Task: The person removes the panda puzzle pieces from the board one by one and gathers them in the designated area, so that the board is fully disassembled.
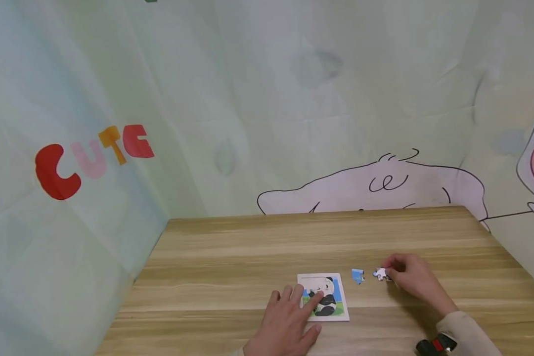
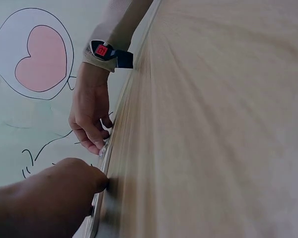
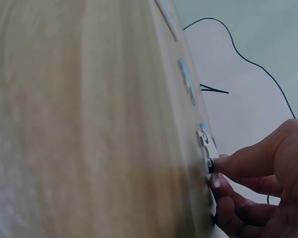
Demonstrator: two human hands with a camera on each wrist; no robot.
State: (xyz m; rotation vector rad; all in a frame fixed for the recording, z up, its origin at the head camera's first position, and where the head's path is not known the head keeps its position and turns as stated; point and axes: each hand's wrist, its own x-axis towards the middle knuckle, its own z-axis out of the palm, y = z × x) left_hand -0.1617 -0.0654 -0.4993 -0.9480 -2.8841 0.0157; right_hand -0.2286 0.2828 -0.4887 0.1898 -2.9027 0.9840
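A square panda jigsaw puzzle (image 1: 331,318) with a white frame lies on the table; a pale patch shows at its upper left. My left hand (image 1: 287,319) rests over its left side, fingers spread and the index finger touching the panda picture. To the right, my right hand (image 1: 414,277) pinches a white puzzle piece (image 1: 380,274) between thumb and fingers. In the right wrist view this puzzle piece (image 3: 203,136) has blue and black parts and sits at the tabletop. Between it and the frame lies a blue puzzle piece (image 1: 358,275), untouched.
The wooden table (image 1: 231,257) reaches back to a pale cloth backdrop (image 1: 249,99) printed with cartoon drawings and the letters CUTE. A dark wrist strap with a red part (image 1: 437,343) is on the right wrist.
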